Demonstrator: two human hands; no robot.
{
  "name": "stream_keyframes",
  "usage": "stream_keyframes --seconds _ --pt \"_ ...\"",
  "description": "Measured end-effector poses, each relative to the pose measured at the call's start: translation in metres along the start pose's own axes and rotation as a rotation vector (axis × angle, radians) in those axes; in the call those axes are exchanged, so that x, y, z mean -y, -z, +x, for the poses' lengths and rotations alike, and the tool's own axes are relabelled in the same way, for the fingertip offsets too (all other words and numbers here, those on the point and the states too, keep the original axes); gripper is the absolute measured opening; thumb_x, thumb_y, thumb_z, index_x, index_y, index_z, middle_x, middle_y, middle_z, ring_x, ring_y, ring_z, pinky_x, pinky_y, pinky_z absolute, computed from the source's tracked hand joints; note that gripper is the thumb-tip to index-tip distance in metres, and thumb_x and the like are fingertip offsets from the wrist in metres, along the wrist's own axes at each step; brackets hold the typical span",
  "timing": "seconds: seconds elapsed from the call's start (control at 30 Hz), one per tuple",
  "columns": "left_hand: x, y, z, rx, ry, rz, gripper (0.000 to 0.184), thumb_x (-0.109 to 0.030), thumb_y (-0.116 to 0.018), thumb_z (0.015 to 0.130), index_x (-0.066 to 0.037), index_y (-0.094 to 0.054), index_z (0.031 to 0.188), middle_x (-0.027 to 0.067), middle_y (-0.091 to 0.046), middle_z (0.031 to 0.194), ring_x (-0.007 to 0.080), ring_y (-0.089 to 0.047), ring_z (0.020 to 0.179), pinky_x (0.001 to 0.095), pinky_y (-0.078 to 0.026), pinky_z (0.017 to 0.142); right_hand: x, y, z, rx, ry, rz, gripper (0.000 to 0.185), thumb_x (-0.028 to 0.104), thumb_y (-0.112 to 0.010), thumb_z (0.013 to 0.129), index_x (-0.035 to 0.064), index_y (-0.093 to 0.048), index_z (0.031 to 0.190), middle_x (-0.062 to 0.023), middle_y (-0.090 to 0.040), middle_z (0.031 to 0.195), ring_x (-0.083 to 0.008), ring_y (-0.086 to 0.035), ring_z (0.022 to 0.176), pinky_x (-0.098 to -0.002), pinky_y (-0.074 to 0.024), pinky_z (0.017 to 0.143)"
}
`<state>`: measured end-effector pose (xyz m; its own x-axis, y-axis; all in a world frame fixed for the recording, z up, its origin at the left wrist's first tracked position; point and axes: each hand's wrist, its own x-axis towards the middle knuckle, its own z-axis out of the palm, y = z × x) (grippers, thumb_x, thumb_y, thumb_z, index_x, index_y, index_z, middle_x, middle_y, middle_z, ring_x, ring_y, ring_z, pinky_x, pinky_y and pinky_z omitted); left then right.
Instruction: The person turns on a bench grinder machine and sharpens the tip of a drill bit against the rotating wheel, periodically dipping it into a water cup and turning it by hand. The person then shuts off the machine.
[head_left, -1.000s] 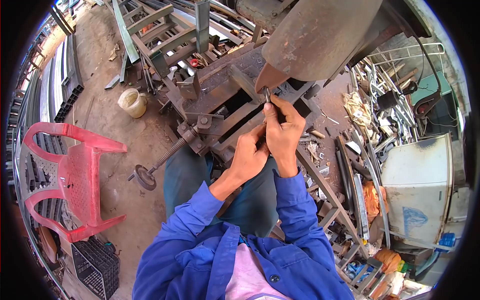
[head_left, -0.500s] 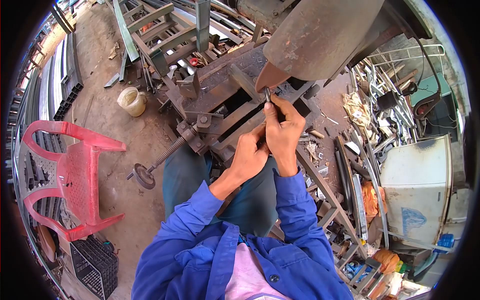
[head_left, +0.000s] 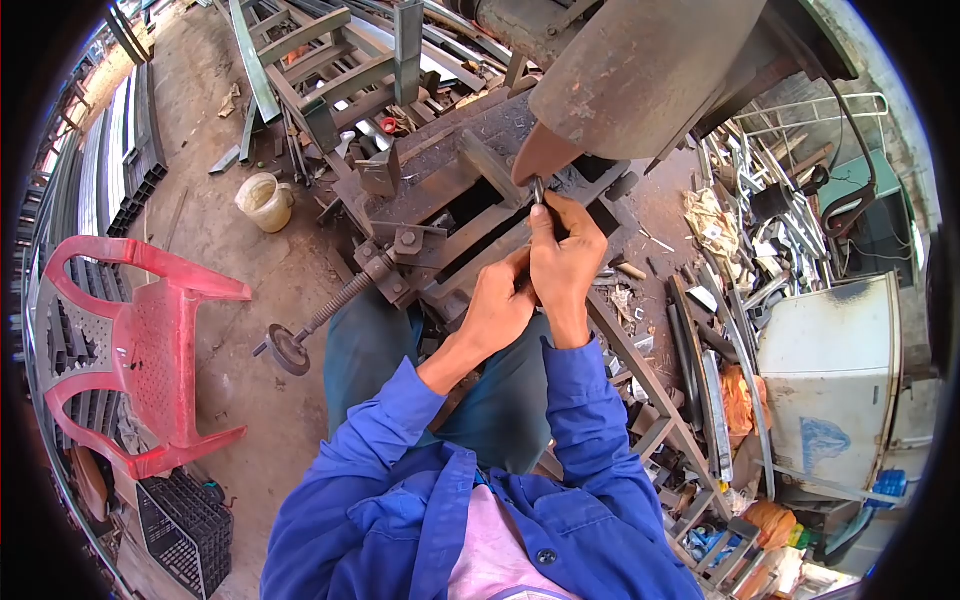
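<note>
My right hand (head_left: 568,262) pinches a short, shiny metal rod (head_left: 538,190) between thumb and fingers. The rod's tip meets, or nearly meets, the lower edge of a reddish-brown abrasive disc (head_left: 541,155). A rusty rounded metal guard (head_left: 645,80) covers most of that disc. Close below, my left hand (head_left: 500,308) has its fingers curled against the underside of my right hand. What those fingers grip, if anything, is hidden. Both hands are above the steel frame (head_left: 480,232) of the machine, which has a vise screw with a handwheel (head_left: 287,350) on its left.
A red plastic chair (head_left: 160,350), a black crate (head_left: 185,530) and a cloudy plastic jug (head_left: 265,203) stand on the left floor. A welded steel frame (head_left: 330,75) is at the back. Scrap metal, a long ladder-like frame (head_left: 650,400) and a white metal cabinet (head_left: 835,370) fill the right.
Both hands keep almost the same place and grip. The rod's tip stays at the disc's edge, with only a slight shift of the hands and the view.
</note>
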<state>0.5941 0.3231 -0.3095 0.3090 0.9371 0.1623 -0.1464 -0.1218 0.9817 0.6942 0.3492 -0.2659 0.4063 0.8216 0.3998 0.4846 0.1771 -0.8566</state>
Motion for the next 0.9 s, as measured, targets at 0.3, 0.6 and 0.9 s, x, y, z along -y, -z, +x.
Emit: stream_keyframes --seconds 0.3,0.6,0.9 --pt "-0.015 0.011 -0.002 -0.028 -0.082 0.012 0.035 0.011 -0.055 0.091 0.007 -0.062 0.125 0.0054 -0.069 0.1 0.0091 -0.057 0.091 0.0259 -0.05 0.078 0.003 -0.006 -0.004 0.023 0.075 0.329 0.02 0.006 -0.071 0.1 -0.0076 -0.07 0.114 -0.0073 -0.072 0.085 -0.0091 -0.062 0.069 -0.0252 -0.0509 0.063" --pt "-0.007 0.01 0.001 0.02 -0.046 0.026 0.039 0.011 -0.056 0.089 0.007 -0.062 0.128 0.0095 -0.072 0.105 0.0126 -0.062 0.098 0.03 -0.052 0.088 -0.002 -0.004 -0.001 0.01 0.074 0.223 0.017 0.005 -0.072 0.097 -0.0056 -0.073 0.111 -0.007 -0.073 0.082 -0.0085 -0.061 0.069 -0.0256 -0.0507 0.063" --pt "-0.014 0.008 0.0 -0.008 -0.032 0.041 0.024 0.008 -0.056 0.091 0.008 -0.065 0.113 0.0077 -0.068 0.089 0.01 -0.056 0.082 0.0292 -0.05 0.071 -0.002 -0.002 0.0 -0.008 0.065 0.087 0.016 0.004 -0.074 0.094 -0.0034 -0.075 0.108 -0.0088 -0.074 0.082 -0.009 -0.062 0.071 -0.0278 -0.052 0.066"
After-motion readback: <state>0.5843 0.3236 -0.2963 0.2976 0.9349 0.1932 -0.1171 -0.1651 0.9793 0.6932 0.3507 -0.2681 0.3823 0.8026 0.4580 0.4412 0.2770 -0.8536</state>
